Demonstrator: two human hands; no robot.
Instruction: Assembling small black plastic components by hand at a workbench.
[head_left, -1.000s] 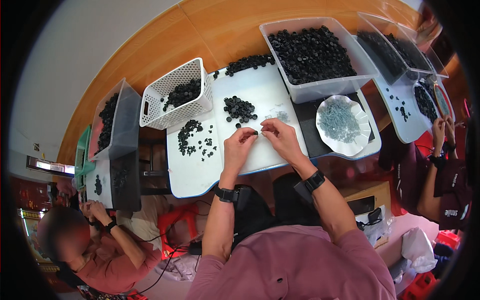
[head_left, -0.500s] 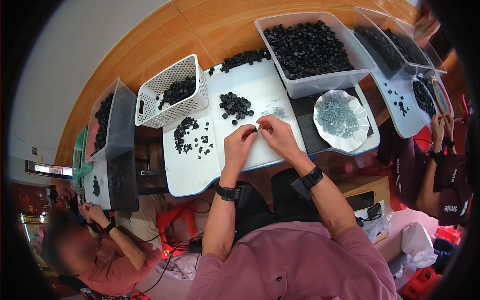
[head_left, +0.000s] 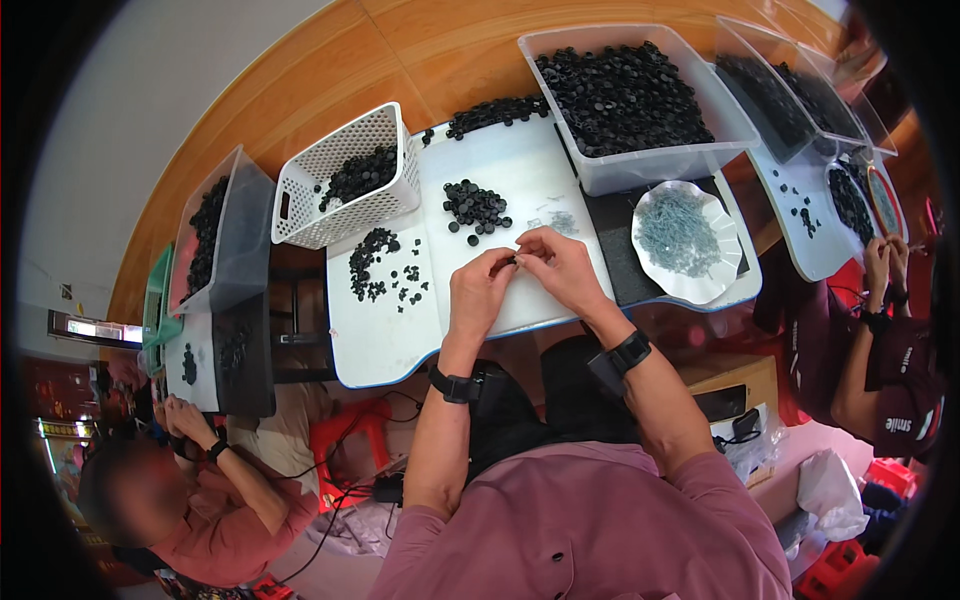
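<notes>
My left hand and my right hand meet fingertip to fingertip over the near part of the white work surface. A small black part shows in the left hand's pinch. The right thumb and fingers are pinched close against it; what they hold is too small to make out. Just beyond the hands lie a pile of round black caps and some thin metallic pieces, seemingly screws. Further left, smaller black pieces are scattered on the table.
A white scalloped plate of metallic pieces stands right on a black mat. A clear bin of black parts and a white perforated basket stand behind. People work either side; one has a bent forearm at left.
My right fingertips have closed in against the black part at the left fingertips. The whole view has shifted slightly; the piles and containers appear unmoved.
</notes>
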